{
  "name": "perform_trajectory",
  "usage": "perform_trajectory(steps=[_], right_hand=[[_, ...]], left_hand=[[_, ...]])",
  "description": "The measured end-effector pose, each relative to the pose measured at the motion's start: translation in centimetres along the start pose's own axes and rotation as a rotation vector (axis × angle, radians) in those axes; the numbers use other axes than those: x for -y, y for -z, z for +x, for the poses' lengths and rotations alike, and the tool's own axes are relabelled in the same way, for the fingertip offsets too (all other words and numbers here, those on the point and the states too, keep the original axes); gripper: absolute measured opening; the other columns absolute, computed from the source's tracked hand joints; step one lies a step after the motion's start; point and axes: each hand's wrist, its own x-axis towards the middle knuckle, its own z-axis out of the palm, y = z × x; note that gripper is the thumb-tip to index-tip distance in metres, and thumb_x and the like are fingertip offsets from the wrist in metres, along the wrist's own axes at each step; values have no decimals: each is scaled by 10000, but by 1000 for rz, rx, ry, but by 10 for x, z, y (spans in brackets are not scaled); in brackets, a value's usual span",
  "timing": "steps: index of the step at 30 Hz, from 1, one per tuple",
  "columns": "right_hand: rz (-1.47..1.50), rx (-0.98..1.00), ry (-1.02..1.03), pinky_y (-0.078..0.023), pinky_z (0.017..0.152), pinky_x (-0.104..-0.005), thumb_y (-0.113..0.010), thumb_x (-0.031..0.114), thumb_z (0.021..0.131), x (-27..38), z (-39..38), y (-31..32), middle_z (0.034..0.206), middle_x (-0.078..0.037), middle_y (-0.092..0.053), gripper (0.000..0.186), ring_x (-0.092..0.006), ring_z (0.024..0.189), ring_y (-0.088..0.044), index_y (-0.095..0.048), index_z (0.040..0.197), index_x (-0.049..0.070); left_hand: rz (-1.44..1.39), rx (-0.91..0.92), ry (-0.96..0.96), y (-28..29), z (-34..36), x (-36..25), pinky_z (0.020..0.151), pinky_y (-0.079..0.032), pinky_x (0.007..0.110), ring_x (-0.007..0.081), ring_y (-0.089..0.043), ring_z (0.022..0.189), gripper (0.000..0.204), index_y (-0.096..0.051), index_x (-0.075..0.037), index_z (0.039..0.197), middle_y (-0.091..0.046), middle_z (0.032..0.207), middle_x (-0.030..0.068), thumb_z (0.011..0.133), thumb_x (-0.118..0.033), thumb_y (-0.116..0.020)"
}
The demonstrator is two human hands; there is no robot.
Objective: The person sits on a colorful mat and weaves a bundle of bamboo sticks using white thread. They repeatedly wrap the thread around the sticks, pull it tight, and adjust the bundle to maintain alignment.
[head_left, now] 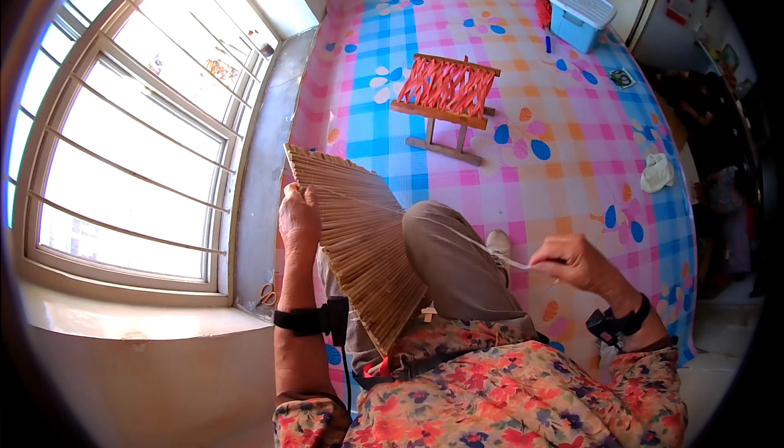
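Note:
A mat of thin straw-coloured stalks, laid side by side, rests slantwise across my lap against my raised knee. My left hand is closed on its left edge near the upper corner, fingers curled over the stalk ends. Out to the right, away from the mat, my right hand is closed in a pinch on a white thread. This thread runs taut leftward over my knee to the mat. Whether a needle is in the right fingers cannot be made out.
A low folding stool with a red woven seat stands ahead on the checked floor sheet. Orange-handled scissors lie by the barred window. Farther right are a lidded blue box and a crumpled white cloth.

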Motion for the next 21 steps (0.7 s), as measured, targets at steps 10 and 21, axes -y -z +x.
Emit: perform_trajectory(steps=[10, 21], right_hand=[[-19, 90, 268, -482, 594, -327, -685, 108, 845, 27, 54, -67, 779, -98, -621, 117, -259, 686, -620, -669, 943, 46], [-93, -86, 430, -489, 580, -367, -663, 96, 835, 66, 114, -60, 792, -117, -598, 92, -326, 693, -609, -642, 917, 58]], left_hand=[[113, -107, -275, -5, -1, -2, 929, -446, 426, 363, -526, 1170, 508, -460, 12, 1261, -511, 1294, 223, 835, -171, -667], [-855, 939, -214, 36, -99, -92, 774, -476, 260, 86, -555, 874, 363, -515, 9, 1240, -619, 1053, 59, 930, -147, -618]])
